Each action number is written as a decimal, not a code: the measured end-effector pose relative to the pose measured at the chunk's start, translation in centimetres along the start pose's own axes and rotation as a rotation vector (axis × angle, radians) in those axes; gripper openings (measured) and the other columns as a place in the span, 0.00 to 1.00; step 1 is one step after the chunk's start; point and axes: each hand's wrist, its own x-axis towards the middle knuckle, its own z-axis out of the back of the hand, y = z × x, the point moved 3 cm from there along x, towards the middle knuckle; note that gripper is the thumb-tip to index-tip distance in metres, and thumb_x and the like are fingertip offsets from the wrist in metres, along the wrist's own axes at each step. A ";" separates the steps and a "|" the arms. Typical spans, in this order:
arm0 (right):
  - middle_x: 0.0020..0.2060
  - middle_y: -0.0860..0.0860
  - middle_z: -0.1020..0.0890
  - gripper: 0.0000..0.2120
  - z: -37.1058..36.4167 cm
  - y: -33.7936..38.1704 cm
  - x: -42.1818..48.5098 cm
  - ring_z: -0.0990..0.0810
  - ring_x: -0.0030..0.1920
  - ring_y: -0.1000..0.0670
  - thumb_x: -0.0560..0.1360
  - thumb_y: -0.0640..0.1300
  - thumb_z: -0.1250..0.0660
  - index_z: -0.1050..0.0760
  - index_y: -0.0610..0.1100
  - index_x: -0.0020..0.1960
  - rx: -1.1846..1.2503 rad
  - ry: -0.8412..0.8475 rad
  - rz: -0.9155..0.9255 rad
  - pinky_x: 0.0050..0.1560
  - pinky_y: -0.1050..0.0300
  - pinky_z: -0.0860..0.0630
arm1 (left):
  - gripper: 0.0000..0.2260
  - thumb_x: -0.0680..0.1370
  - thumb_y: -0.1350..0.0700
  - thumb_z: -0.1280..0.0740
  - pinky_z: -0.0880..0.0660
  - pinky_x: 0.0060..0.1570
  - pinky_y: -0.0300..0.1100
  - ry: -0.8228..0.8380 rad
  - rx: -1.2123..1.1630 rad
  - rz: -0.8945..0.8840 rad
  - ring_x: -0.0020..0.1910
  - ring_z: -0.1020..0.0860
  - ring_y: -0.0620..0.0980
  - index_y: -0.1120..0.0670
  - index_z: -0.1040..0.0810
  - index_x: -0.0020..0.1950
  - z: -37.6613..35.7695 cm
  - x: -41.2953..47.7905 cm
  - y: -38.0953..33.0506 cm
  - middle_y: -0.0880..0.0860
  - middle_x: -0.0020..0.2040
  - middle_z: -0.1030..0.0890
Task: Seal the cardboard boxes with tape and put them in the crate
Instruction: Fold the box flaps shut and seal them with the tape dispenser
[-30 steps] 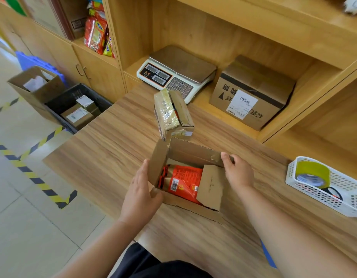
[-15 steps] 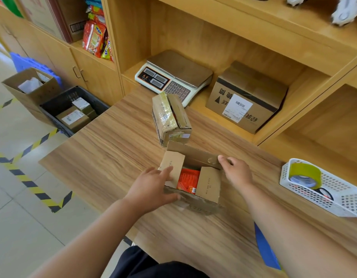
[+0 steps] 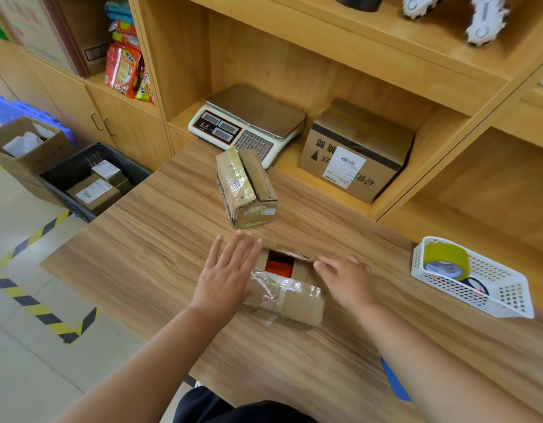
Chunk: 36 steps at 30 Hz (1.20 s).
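Nearest the person, a small brown cardboard box [image 3: 290, 300] lay on the wood-grain table [image 3: 141, 254], its long axis running left to right. Crumpled clear tape crossed its near flap, and a gap in its top showed a red-orange packet [image 3: 279, 267] inside. The left hand [image 3: 225, 276] rested flat on the box's left end, fingers straight and slightly spread. The right hand [image 3: 345, 279] had its fingertips on the ragged edge of the far flap; whether it pinched that flap could not be told.

To the right stood one white perforated plastic basket [image 3: 505, 297] holding one yellow-green roll of tape [image 3: 445, 259].

Beyond the hands sat a second, already taped brown cardboard box [image 3: 247, 187], its long axis pointing away from the person. That made two boxes on the table.

On the floor to the left stood one dark grey plastic crate [image 3: 65, 172], with two labelled boxes showing in it. On the shelf behind were one white electronic scale [image 3: 248, 123] and one larger labelled cardboard carton [image 3: 355, 154].
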 end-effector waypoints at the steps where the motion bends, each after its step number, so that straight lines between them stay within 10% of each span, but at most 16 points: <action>1: 0.69 0.59 0.29 0.24 -0.2 0.2 -0.4 0.38 0.71 0.55 0.78 0.65 0.48 0.31 0.57 0.70 -0.058 0.019 0.030 0.67 0.55 0.47 | 0.51 0.58 0.49 0.19 0.45 0.70 0.59 0.010 0.023 -0.022 0.74 0.40 0.56 0.57 0.41 0.75 -0.1 0.1 0.0 0.56 0.73 0.33; 5: 0.77 0.57 0.47 0.50 -1.5 0.9 -2.2 0.53 0.77 0.54 0.62 0.78 0.75 0.50 0.57 0.77 -0.227 0.084 0.175 0.73 0.51 0.59 | 0.43 0.64 0.50 0.22 0.49 0.71 0.60 0.128 0.079 -0.060 0.76 0.49 0.55 0.55 0.38 0.75 -1.4 0.0 0.2 0.54 0.74 0.35; 9: 0.75 0.55 0.64 0.42 -3.2 0.9 -3.0 0.65 0.76 0.51 0.62 0.74 0.76 0.68 0.57 0.73 -0.292 0.149 0.225 0.70 0.49 0.72 | 0.32 0.79 0.46 0.39 0.66 0.71 0.58 0.233 0.086 -0.058 0.75 0.65 0.54 0.52 0.55 0.75 -2.7 -0.5 0.0 0.51 0.78 0.50; 12: 0.74 0.53 0.68 0.45 -4.5 0.6 -3.1 0.71 0.74 0.50 0.57 0.74 0.83 0.73 0.57 0.71 -0.341 0.186 0.225 0.68 0.47 0.74 | 0.29 0.78 0.39 0.62 0.67 0.71 0.57 0.285 0.084 -0.051 0.74 0.66 0.53 0.52 0.60 0.75 -3.6 -0.5 -0.1 0.50 0.76 0.60; 17: 0.73 0.51 0.72 0.43 -5.4 0.4 -3.0 0.76 0.72 0.48 0.60 0.72 0.82 0.74 0.56 0.71 -0.354 0.222 0.223 0.68 0.45 0.74 | 0.32 0.81 0.38 0.61 0.46 0.67 0.55 0.333 -0.057 -0.033 0.71 0.35 0.52 0.57 0.33 0.70 -4.8 -0.7 0.3 0.54 0.70 0.28; 25: 0.72 0.51 0.74 0.41 -6.1 0.3 -2.7 0.77 0.71 0.48 0.62 0.72 0.80 0.74 0.56 0.71 -0.312 0.229 0.218 0.72 0.45 0.70 | 0.43 0.73 0.30 0.72 0.62 0.72 0.43 0.267 -0.232 -0.016 0.76 0.55 0.46 0.53 0.45 0.77 -5.2 -0.5 0.3 0.47 0.76 0.53; 31: 0.74 0.51 0.69 0.34 -5.7 0.5 -3.2 0.69 0.74 0.52 0.80 0.62 0.52 0.71 0.52 0.74 -0.059 0.112 0.094 0.76 0.51 0.62 | 0.34 0.79 0.39 0.45 0.58 0.74 0.48 0.270 -0.395 0.237 0.77 0.60 0.51 0.51 0.55 0.79 -4.8 0.8 1.0 0.53 0.79 0.58; 36: 0.77 0.47 0.47 0.36 -5.7 0.6 -1.9 0.45 0.76 0.45 0.80 0.61 0.49 0.57 0.44 0.78 0.405 0.105 -0.308 0.73 0.52 0.44 | 0.38 0.79 0.43 0.39 0.49 0.74 0.46 0.256 -0.738 0.586 0.77 0.50 0.53 0.59 0.57 0.78 -5.0 2.3 1.3 0.56 0.79 0.50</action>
